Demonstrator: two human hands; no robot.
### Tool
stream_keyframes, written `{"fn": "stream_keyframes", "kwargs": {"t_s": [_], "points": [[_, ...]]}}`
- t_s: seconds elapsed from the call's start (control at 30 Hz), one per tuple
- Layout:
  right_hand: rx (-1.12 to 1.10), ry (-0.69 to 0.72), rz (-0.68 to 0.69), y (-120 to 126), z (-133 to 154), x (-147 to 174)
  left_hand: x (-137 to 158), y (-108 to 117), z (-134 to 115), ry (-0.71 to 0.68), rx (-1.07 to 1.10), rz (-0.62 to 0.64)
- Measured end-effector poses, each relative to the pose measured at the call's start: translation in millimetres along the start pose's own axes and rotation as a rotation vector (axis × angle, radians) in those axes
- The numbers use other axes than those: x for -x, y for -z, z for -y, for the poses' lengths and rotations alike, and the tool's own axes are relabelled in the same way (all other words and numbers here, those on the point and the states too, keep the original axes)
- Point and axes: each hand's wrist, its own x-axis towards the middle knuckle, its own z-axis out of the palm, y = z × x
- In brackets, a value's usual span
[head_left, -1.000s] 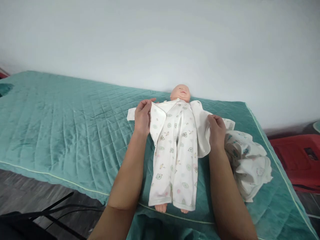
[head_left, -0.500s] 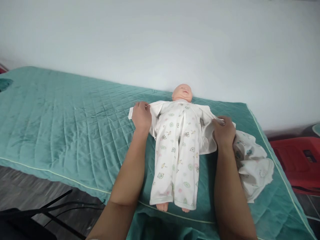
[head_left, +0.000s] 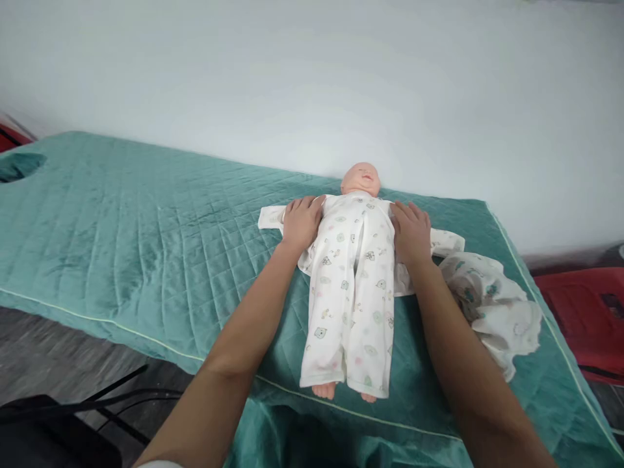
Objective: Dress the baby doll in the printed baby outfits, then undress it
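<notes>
A baby doll (head_left: 361, 179) lies face up, its head toward the wall. White printed trousers (head_left: 329, 305) cover its front from the neck down, and its toes show below the hems. A white printed baby top (head_left: 446, 242) spreads out from under the trousers, its sleeves stretched to both sides. My left hand (head_left: 303, 222) lies open over the left sleeve near the shoulder. On the opposite side, my right hand (head_left: 412, 234) rests with fingers stretched out on the right sleeve. Part of each sleeve is hidden beneath my hands.
A green quilted cover (head_left: 146, 247) is spread over the bed, which has a hole at its far left. Crumpled white printed cloth (head_left: 507, 312) lies right of the doll. A red chair (head_left: 585, 312) stands past the right edge, and a white wall (head_left: 292, 84) rises behind.
Both hands have moved inward from the outer sleeves to beside the doll's shoulders. Their fingers have let go of the sleeves and now lie flat. The sleeve ends are uncovered.
</notes>
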Motion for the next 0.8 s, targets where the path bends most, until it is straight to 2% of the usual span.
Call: {"fn": "stream_keyframes", "kwargs": {"t_s": [0.13, 0.3, 0.4, 0.47, 0.53, 0.57, 0.6, 0.67, 0.73, 0.8], "points": [[0.113, -0.073, 0.058, -1.3, -18.1, -16.3, 0.0, 8.9, 15.0, 0.082, -0.094, 0.056], [0.015, -0.260, 0.151, 5.5, -54.2, -26.9, -0.9, 7.6, 36.9, 0.161, -0.032, 0.076], [-0.013, -0.235, 0.106, 14.5, -54.0, -29.6, 0.3, 5.5, 38.1, 0.165, 0.012, 0.061], [-0.038, -0.162, 0.018, 22.4, -35.7, -32.5, 1.5, 5.1, 35.2, 0.169, 0.029, 0.049], [-0.087, -0.081, -0.052, 29.8, -3.5, -37.2, 2.4, 5.5, 32.0, 0.185, 0.034, 0.043], [-0.122, -0.029, -0.044, 32.6, 16.4, -40.2, 2.8, 5.7, 30.7, 0.190, 0.035, 0.043], [-0.154, 0.041, -0.006, 34.2, 37.8, -43.6, 3.0, 5.8, 29.9, 0.193, 0.037, 0.045], [-0.159, 0.255, 0.182, 33.2, 81.3, -51.4, 3.4, 5.7, 29.3, 0.203, 0.043, 0.037], [-0.053, 0.458, 0.365, 26.1, 120.3, -60.3, 3.5, 5.1, 29.8, 0.222, 0.049, 0.019], [0.107, 0.547, 0.490, 14.4, 150.0, -69.8, 3.3, 4.3, 30.7, 0.240, 0.048, -0.002]]}}
